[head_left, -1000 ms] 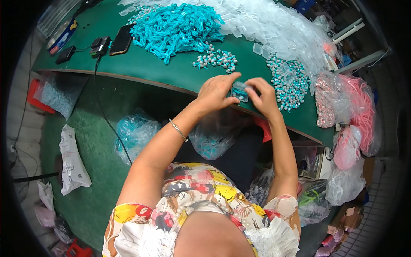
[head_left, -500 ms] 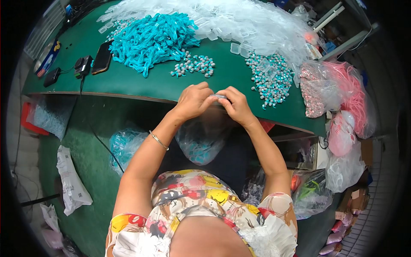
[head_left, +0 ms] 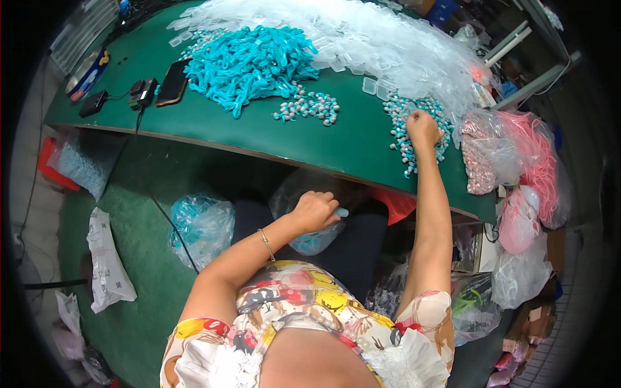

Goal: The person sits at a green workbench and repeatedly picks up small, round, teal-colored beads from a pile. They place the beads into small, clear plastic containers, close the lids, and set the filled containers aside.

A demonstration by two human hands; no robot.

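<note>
My left hand [head_left: 316, 211] is below the table edge, over my lap, with its fingers closed around a small plastic case [head_left: 341, 212] that looks pale teal. Just under it hangs a clear plastic bag [head_left: 312, 242] with teal things inside. My right hand [head_left: 425, 129] is down in the right-hand pile of small grey-and-teal pieces [head_left: 403, 139], its fingers bent together; whatever they pinch is hidden. A second, smaller group of these pieces [head_left: 310, 107] lies nearer the middle. Beside it rises a heap of teal cords [head_left: 249, 68].
Many clear plastic cases [head_left: 362, 42] are heaped along the back of the green table [head_left: 213, 129]. A phone [head_left: 173, 83] and small black devices [head_left: 142, 92] lie at left. Bags with pink cords [head_left: 537, 168] crowd the right end. A bag of teal things [head_left: 202, 226] sits below.
My hands have come apart from in front of the table edge. The left has dropped toward my lap with the case; the right has reached out to the right-hand pile.
</note>
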